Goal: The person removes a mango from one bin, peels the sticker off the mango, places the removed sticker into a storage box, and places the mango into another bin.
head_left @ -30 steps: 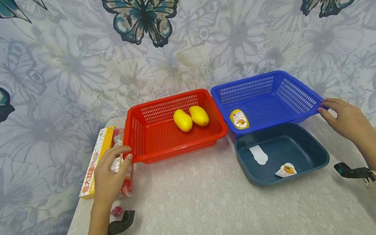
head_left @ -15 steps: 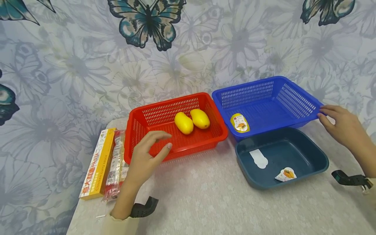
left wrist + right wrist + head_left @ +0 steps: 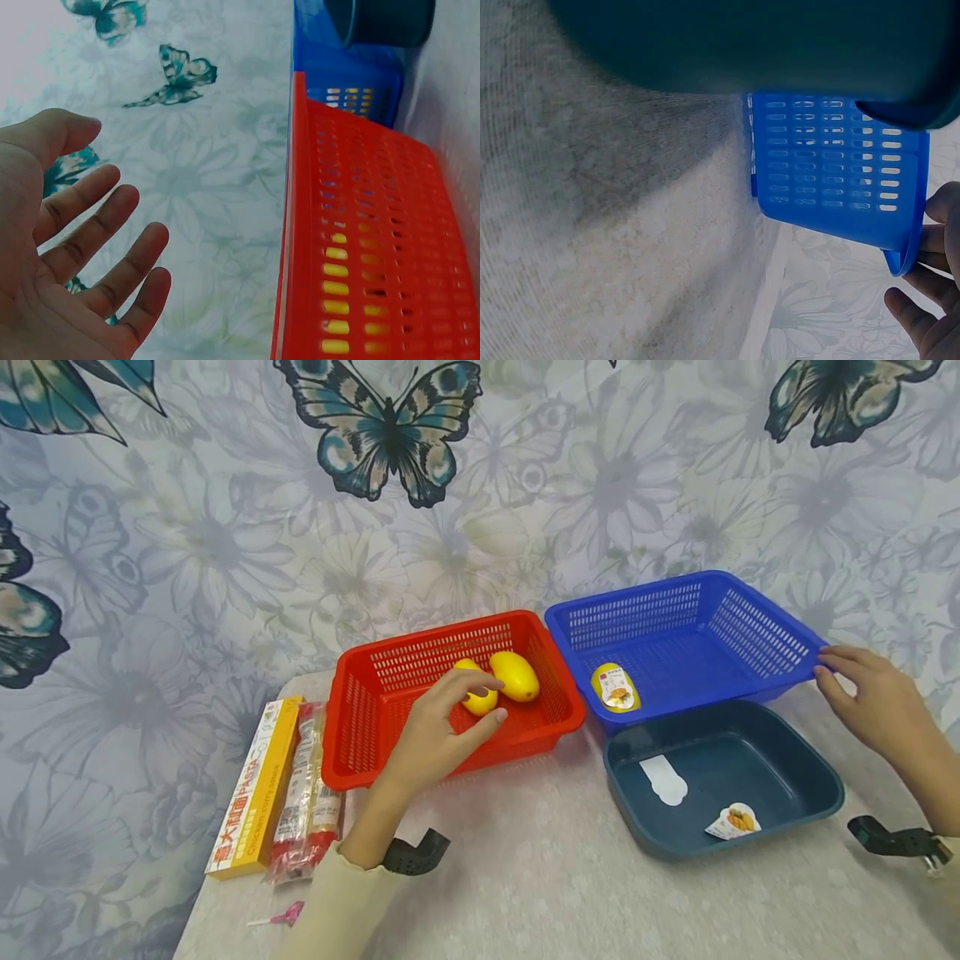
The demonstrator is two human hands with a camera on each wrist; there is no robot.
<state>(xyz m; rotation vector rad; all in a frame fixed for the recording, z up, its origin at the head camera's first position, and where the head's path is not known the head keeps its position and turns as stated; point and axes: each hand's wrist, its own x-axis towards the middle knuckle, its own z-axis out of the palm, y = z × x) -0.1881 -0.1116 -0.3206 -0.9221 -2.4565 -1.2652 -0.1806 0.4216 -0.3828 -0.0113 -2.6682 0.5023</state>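
My left hand [image 3: 442, 722] hovers over the red basket [image 3: 358, 777], its fingers apart and loosely bent, holding nothing. Just past its fingertips lie two yellow mangoes [image 3: 516, 677]; the hand partly hides the nearer one. In the left wrist view, the palm [image 3: 45, 285] faces the camera beside the basket's outer wall. At the far right, my right hand [image 3: 873, 702] pinches the corner rim of the blue basket [image 3: 675, 660]. The right wrist view has its fingers [image 3: 930, 285] and thumb about that rim. Inside the blue basket sits a yellow oval thing with a white label [image 3: 617, 687].
A dark teal basin [image 3: 750, 760] stands before the blue basket, holding a white slip [image 3: 663, 779] and a printed label [image 3: 735, 822]. On the left lie a pasta box [image 3: 255, 785], plastic-wrapped noodle packs [image 3: 307, 793] and a pink lollipop [image 3: 288, 914]. A patterned wall backs the table.
My left hand has come away from the red basket's left front corner and moved right, over the basket towards the mangoes. My right hand stays at the blue basket's corner.
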